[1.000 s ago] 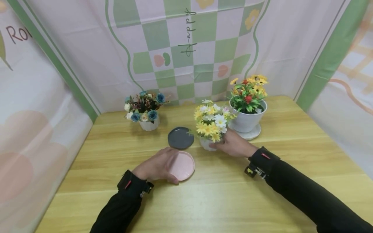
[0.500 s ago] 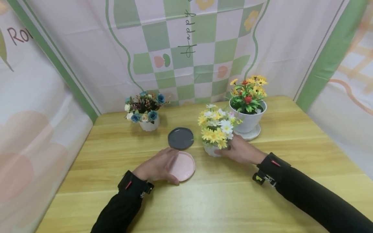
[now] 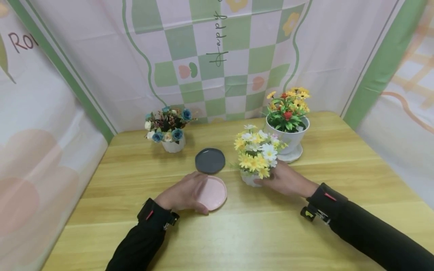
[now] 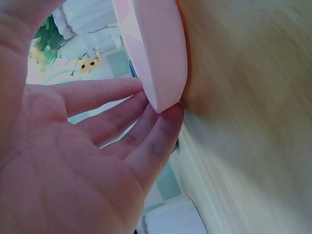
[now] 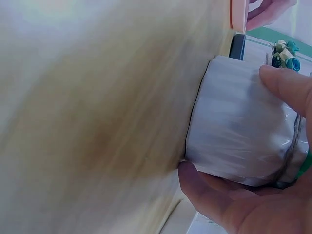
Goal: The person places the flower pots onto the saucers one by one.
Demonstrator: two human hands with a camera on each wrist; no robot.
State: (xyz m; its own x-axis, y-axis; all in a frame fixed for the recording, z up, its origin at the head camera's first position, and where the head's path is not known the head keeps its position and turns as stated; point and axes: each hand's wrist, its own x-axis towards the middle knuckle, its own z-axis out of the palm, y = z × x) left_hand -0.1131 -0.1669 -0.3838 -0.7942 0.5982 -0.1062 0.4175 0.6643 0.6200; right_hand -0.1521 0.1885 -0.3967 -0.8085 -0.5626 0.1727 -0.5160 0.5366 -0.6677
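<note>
My right hand (image 3: 286,178) grips a white ribbed flowerpot (image 5: 239,122) of yellow and white daisies (image 3: 255,154), thumb on one side and fingers on the other. In the right wrist view its base is right at the tabletop, and a twine band circles it near the top. Left of it, my left hand (image 3: 184,192) holds a round pink saucer (image 3: 213,194) by its left side, thumb at the near edge. The left wrist view has the fingertips against the saucer's rim (image 4: 168,63), low by the wood. A dark grey saucer (image 3: 210,160) lies just behind the pink one.
At the back left stands a small white pot of blue and cream roses (image 3: 173,130). A larger white pot with orange and red flowers (image 3: 288,113) sits on a white saucer (image 3: 295,154) at the back right. Printed curtains (image 3: 234,75) border the wooden table (image 3: 237,241).
My right hand has brought the daisy pot nearer to me and a little to the right, away from the grey saucer. My left hand and the pink saucer have stayed in place.
</note>
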